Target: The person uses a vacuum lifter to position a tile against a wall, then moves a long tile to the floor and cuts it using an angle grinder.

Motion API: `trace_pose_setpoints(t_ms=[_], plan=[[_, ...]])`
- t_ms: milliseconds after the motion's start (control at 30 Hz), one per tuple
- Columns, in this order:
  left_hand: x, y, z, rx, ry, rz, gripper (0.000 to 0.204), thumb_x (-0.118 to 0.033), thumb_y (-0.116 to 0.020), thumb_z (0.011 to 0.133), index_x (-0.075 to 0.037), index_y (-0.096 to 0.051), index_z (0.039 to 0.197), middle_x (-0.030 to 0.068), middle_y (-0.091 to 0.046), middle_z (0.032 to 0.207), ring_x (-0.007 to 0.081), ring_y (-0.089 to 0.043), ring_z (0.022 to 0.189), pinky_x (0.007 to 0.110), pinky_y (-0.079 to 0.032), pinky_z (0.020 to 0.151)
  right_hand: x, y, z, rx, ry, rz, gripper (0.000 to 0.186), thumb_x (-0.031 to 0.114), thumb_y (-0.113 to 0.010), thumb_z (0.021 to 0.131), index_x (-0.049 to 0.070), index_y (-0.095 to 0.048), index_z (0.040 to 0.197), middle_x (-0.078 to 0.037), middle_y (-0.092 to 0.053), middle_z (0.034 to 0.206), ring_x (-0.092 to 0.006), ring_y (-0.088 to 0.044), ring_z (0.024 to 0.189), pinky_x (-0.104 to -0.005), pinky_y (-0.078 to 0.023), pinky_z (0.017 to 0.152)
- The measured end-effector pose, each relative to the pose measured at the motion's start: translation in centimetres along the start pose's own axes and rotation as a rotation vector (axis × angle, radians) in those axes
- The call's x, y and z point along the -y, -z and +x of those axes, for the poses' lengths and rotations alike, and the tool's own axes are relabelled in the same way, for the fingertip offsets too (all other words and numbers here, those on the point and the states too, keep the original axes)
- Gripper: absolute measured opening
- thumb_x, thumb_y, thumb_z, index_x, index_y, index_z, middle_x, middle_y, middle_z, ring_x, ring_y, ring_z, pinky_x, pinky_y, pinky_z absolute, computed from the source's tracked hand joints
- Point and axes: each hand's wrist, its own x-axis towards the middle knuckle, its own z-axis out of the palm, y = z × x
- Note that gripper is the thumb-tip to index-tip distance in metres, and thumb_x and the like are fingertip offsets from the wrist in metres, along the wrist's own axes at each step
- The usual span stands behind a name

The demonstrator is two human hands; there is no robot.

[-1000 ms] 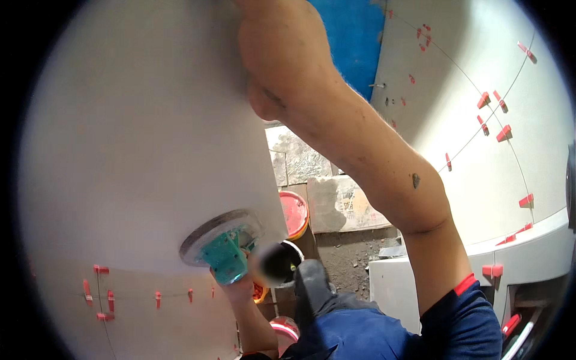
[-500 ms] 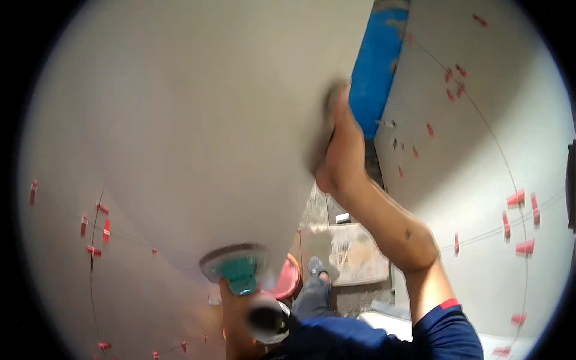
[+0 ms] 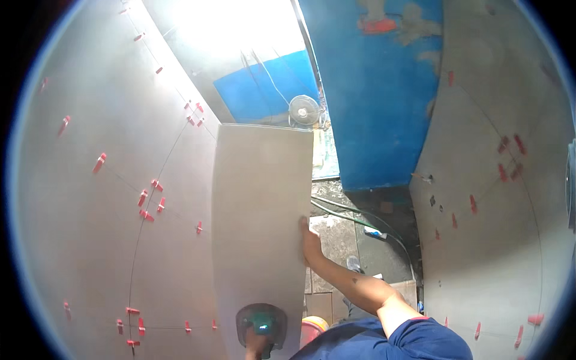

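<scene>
A large grey tile stands roughly upright before me, its far edge pointing toward the doorway. Low on its face sits a round suction-cup lifter with a green body and a small lit display. My left hand is closed round the lifter's grip, its fingers partly hidden. Along the tile's right edge my right hand grips with the arm stretched out; the fingers behind the edge cannot be seen.
Tiled walls with red levelling clips rise on both sides. Ahead are a blue wall panel, a round fan and a bright opening. A green hose crosses the floor. A pink bucket stands near my body.
The tile has turned and lowered away from me, so the doorway and left wall show. My right hand has moved down with its edge; the lifter is lower too.
</scene>
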Motion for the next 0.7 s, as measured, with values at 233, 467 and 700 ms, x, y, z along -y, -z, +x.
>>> trace_pose_setpoints(t_ms=[233, 467, 700], plan=[[4.8, -4.7, 14.5, 0.057, 0.11, 0.291, 0.045, -0.005, -0.082, 0.062, 0.002, -0.07, 0.104, 0.0173, -0.072, 0.103, 0.029, -0.068, 0.098, 0.04, -0.055, 0.086, -1.8, 1.8, 17.4, -0.056, -0.262, -0.039, 0.1, 0.075, -0.049, 0.089, -0.006, -0.039, 0.145, -0.021, -0.046, 0.146, -0.0305, -0.046, 0.133, -0.0429, -0.041, 0.108], [-13.7, -10.5, 22.0, 0.002, 0.426, 0.373, 0.04, -0.016, -0.084, 0.063, -0.002, -0.073, 0.1, 0.0155, -0.074, 0.094, 0.0266, -0.072, 0.089, 0.037, -0.056, 0.083, -0.8, 0.4, 33.2, -0.032, -0.419, 0.117, 0.103, 0.081, -0.046, 0.085, 0.003, -0.033, 0.151, -0.016, -0.039, 0.153, -0.0293, -0.039, 0.138, -0.0447, -0.036, 0.111], [-22.2, -11.5, 35.4, -0.067, 0.527, 0.487, 0.044, -0.028, -0.077, 0.064, -0.009, -0.072, 0.104, 0.0198, -0.072, 0.097, 0.038, -0.068, 0.096, 0.044, -0.054, 0.085, 0.5, -7.0, 47.1, -0.053, -0.487, 0.044, 0.091, 0.077, -0.042, 0.09, 0.007, -0.039, 0.148, -0.014, -0.044, 0.149, -0.0331, -0.046, 0.131, -0.0469, -0.041, 0.107]])
